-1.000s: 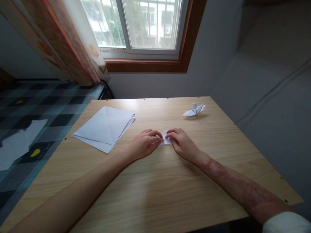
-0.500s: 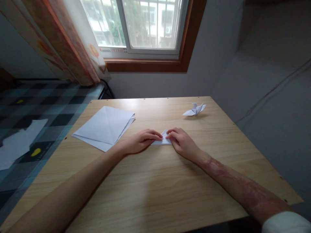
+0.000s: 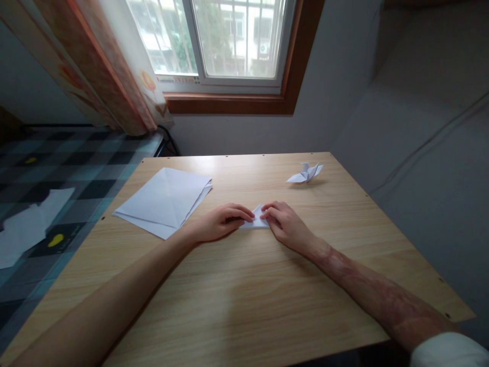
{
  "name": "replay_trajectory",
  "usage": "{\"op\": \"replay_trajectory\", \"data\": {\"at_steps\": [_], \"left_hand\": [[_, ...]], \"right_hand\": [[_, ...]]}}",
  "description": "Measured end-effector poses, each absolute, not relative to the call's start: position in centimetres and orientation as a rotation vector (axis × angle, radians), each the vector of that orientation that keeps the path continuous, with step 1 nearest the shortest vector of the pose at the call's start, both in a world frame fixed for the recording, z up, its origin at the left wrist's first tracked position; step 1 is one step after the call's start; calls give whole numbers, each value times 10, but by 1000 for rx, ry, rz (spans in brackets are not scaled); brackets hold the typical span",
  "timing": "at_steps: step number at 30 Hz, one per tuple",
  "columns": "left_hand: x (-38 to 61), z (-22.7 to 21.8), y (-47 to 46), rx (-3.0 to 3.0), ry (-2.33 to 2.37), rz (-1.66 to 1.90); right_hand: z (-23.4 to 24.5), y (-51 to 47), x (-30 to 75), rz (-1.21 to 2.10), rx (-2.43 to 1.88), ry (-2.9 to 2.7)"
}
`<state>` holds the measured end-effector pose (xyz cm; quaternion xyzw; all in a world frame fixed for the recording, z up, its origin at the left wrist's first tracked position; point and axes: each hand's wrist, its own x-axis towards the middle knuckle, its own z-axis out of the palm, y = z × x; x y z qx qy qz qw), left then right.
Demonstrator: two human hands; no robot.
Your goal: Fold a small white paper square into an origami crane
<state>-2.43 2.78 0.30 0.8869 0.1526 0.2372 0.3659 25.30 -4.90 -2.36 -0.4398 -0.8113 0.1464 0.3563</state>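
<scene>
Near the middle of the wooden table [image 3: 244,285] lies a small folded piece of white paper [image 3: 256,223], its ends partly covered by my fingers. From the left, my left hand [image 3: 225,221] has its fingers bent together over the paper's left end. My right hand [image 3: 283,221] grips the right end, with the fingertips pressed on its upper edge. A white origami crane [image 3: 305,174] stands behind and to the right of my hands. To the left, beyond my left forearm, lies a loose stack of white paper squares [image 3: 166,196], the top one creased.
A bed with a checked cover [image 3: 76,158] adjoins the table's left side, with white paper scraps [image 3: 28,227] on it. A window [image 3: 237,46] and a flowered curtain [image 3: 114,66] are at the back. A cable [image 3: 428,142] runs along the right wall.
My left fingertips have shifted very slightly left on the folded paper. My right hand and the other things stay in place.
</scene>
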Motion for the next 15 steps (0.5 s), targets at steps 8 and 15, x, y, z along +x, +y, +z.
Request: {"op": "replay_trajectory", "data": {"at_steps": [8,15], "left_hand": [[-26,0,30,2325,377,595],[-30,8,35,2302,337,519]], "right_hand": [[-24,-49,253,382,-1128,-2103],[-24,-49,254,372,-1126,-2114]]}}
